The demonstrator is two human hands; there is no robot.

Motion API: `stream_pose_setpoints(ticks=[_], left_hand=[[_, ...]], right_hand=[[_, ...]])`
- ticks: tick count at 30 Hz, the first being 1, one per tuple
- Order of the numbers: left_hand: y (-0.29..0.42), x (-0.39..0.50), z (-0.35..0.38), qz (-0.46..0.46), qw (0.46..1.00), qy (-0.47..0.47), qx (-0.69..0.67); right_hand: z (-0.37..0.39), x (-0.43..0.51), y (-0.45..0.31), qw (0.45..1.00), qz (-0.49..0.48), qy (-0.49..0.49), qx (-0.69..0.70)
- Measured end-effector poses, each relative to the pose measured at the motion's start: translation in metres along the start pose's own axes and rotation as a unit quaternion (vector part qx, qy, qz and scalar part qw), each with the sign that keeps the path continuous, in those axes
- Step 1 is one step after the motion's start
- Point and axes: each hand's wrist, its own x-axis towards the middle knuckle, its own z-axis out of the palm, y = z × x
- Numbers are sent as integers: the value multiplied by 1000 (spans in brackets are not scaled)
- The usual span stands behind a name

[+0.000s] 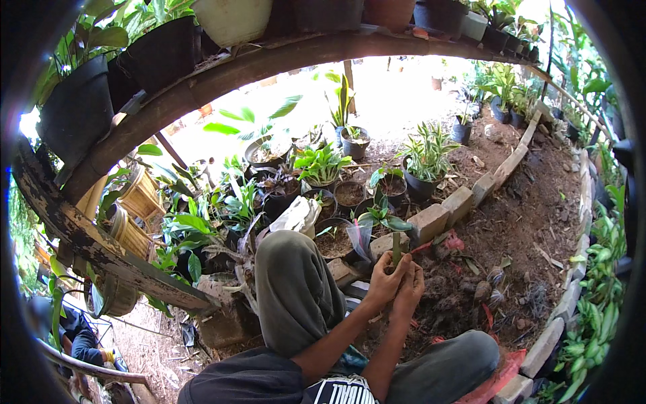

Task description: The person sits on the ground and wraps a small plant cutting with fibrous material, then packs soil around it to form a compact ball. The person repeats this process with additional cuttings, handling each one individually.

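Observation:
In front of my bent knees, both hands meet around a short green plant piece (396,245), perhaps a stem or leaf cutting, that stands upright between the fingers. My left hand (384,284) grips it from the left. My right hand (411,289) presses close against the left one, its thumb at the lower part of the piece. The lower end is hidden in the fingers. Just beyond the hands are a clear plastic bag (360,239), a small broad-leaved plant (383,220) and a brick (387,244). Dark loose soil (444,298) lies to the right.
Several potted plants (323,169) stand beyond the brick edging (458,206). A wooden shelf beam (242,68) carrying pots (159,60) curves overhead. Red plastic (497,376) lies by my right knee. Leafy plants (588,338) line the right. Another person (83,336) sits at lower left.

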Motion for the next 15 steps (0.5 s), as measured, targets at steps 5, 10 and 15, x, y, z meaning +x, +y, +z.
stream_pose_setpoints(ticks=[5,10,15], left_hand=[[0,2,2,-18,999,14,-43],[-3,4,4,10,998,22,-60],[-1,13,-1,54,991,35,-114]], right_hand=[[-2,0,1,999,16,2,39],[-8,-1,2,998,41,-1,52],[-8,2,9,999,14,21,25]])
